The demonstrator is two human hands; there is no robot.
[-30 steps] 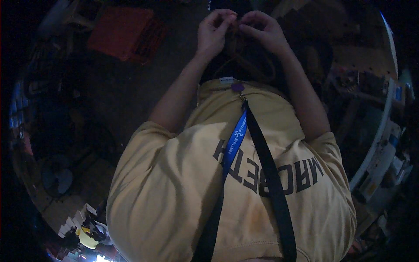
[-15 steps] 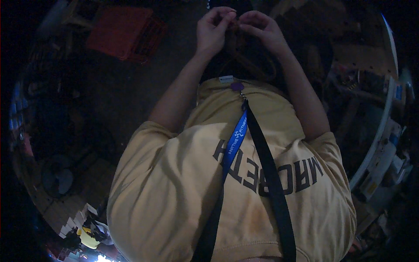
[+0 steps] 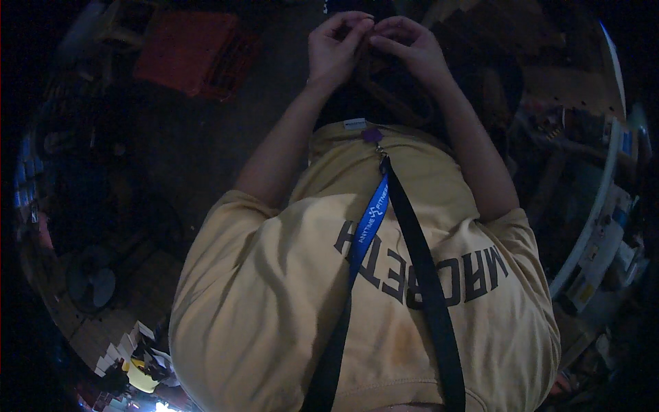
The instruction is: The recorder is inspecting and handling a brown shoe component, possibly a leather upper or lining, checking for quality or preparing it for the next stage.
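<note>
both hands are seen raised at the top of the view, above the yellow t-shirt that fills the lower middle. the left hand is curled narrow, its fingertips pinched together on a small dark thing held between the two hands. the right hand is curled likewise, its fingers bent down onto the same dark thing, and the fingertips of the two hands are brought almost to touching. what the dark thing is cannot be told, since it is lost in shadow; only a brownish strap-like shape is made out, just above the shirt's hem and between the wrists.

down the front of the t-shirt a blue lanyard is laid, and beside it, to its right, a broader black strap is run the whole length of the shirt. a small purple piece is fixed where the lanyard meets the shirt's upper edge.

well to the left of the shirt, near the left hand, a red crate is seen on the dark floor. far to the right of the shirt a curved white edge with small cluttered things along it is shown. below the shirt's left sleeve a small yellow object is lit.
</note>
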